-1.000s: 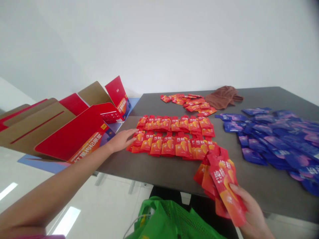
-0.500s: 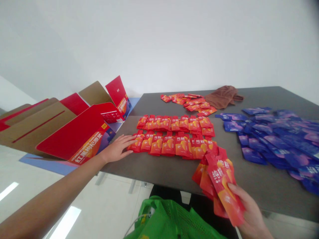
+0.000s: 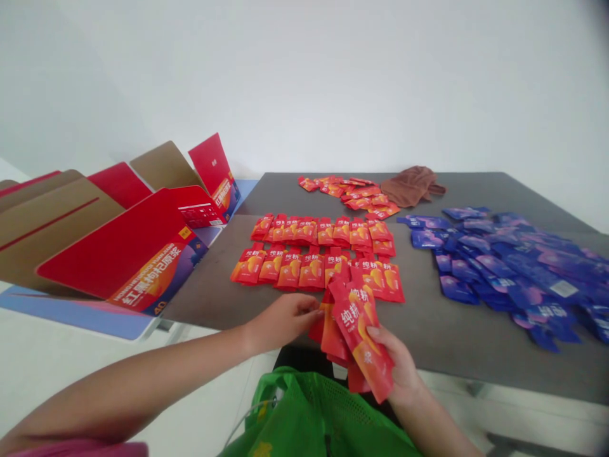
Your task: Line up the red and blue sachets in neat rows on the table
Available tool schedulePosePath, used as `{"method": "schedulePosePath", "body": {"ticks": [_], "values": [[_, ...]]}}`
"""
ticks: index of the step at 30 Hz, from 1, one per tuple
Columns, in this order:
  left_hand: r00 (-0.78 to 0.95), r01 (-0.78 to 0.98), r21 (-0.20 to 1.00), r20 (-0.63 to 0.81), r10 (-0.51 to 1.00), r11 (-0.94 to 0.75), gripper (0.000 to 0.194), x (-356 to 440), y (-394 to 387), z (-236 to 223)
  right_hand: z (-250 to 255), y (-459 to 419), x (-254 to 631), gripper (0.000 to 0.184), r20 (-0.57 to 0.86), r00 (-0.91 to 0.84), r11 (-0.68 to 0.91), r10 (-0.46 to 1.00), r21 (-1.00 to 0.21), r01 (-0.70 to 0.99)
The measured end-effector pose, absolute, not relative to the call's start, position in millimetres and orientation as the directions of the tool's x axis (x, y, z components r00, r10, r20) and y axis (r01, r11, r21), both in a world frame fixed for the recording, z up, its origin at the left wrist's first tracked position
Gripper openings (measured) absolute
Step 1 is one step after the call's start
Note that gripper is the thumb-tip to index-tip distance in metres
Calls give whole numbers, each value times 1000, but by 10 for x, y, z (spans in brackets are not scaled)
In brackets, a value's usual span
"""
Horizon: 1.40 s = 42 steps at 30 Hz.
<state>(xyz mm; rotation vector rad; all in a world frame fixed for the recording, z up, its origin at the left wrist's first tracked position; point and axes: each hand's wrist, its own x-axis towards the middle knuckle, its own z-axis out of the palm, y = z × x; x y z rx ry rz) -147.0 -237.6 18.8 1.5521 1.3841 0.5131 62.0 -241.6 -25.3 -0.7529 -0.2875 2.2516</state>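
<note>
My right hand (image 3: 398,367) is closed on a fanned stack of red sachets (image 3: 356,330), held over the near edge of the dark table (image 3: 457,336). My left hand (image 3: 283,320) is at the stack's left side, its fingertips pinching a sachet there. Beyond the hands, two neat rows of red sachets (image 3: 316,254) lie flat on the table. A loose heap of more red sachets (image 3: 352,193) lies at the far edge.
Blue sachets (image 3: 514,260) are spread over the table's right half. A brown cloth (image 3: 410,185) lies at the back. Flattened red and brown cartons (image 3: 124,241) lean on a surface at the left. A green mesh bag (image 3: 314,419) sits below the table edge.
My left hand drew back from the left end of the front sachet row and came to the held stack. My right hand and the stack shifted left, closer in.
</note>
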Motion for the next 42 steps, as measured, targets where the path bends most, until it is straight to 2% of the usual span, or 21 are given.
{"method": "schedulePosePath", "body": {"ticks": [3, 7, 9, 13, 17, 20, 22, 24, 26, 28, 30, 32, 35, 39, 42], "values": [[183, 503, 850, -283, 941, 158, 34, -1604, -2321, 192, -274, -2438, 659, 33, -444, -538, -697, 717, -430, -574], [-104, 554, 814, -138, 985, 172, 38, -2019, -2119, 245, -342, -2437, 739, 30, -488, -481, -682, 728, -445, -581], [-185, 603, 774, -99, 978, 193, 40, -2239, -1990, 248, -372, -2433, 758, 30, -508, -450, -671, 734, -445, -593], [-224, 807, 522, -162, 961, 276, 39, -2544, -1791, 184, -398, -2431, 758, 28, -502, -449, -668, 739, -457, -587], [-264, 881, 352, -191, 945, 317, 28, -2671, -1724, 191, -392, -2435, 767, 29, -504, -451, -670, 736, -452, -589], [-301, 920, 226, -116, 947, 320, 23, -2613, -1769, 275, -372, -2429, 776, 30, -505, -433, -657, 746, -452, -604], [-234, 957, 170, -27, 972, 235, 27, -2467, -1845, 328, -352, -2418, 769, 30, -496, -411, -635, 765, -469, -614], [-75, 973, 219, 9, 997, 72, 29, -2247, -1955, 354, -331, -2404, 747, 31, -485, -389, -612, 783, -493, -618], [85, 912, 407, -48, 995, -58, 30, -1997, -2082, 353, -312, -2393, 717, 32, -473, -368, -591, 801, -521, -616], [190, 777, 627, -155, 970, -52, 37, -1764, -2201, 334, -296, -2389, 684, 34, -452, -360, -573, 816, -550, -608], [224, 654, 756, -235, 946, 32, 44, -1585, -2283, 312, -281, -2390, 653, 37, -431, -360, -559, 827, -574, -598], [181, 606, 791, -241, 953, 85, 45, -1466, -2316, 291, -268, -2394, 622, 41, -423, -355, -551, 834, -586, -594], [99, 627, 777, -157, 983, 61, 42, -1362, -2302, 259, -253, -2404, 569, 46, -419, -309, -515, 853, -591, -620], [124, 616, 787, -78, 989, -15, 36, -1243, -2273, 205, -264, -2422, 486, 49, -387, -253, -452, 886, -606, -654], [129, 571, 821, -109, 986, 16, 38, -1169, -2274, 190, -285, -2428, 452, 45, -408, -242, -456, 881, -588, -668]]}}
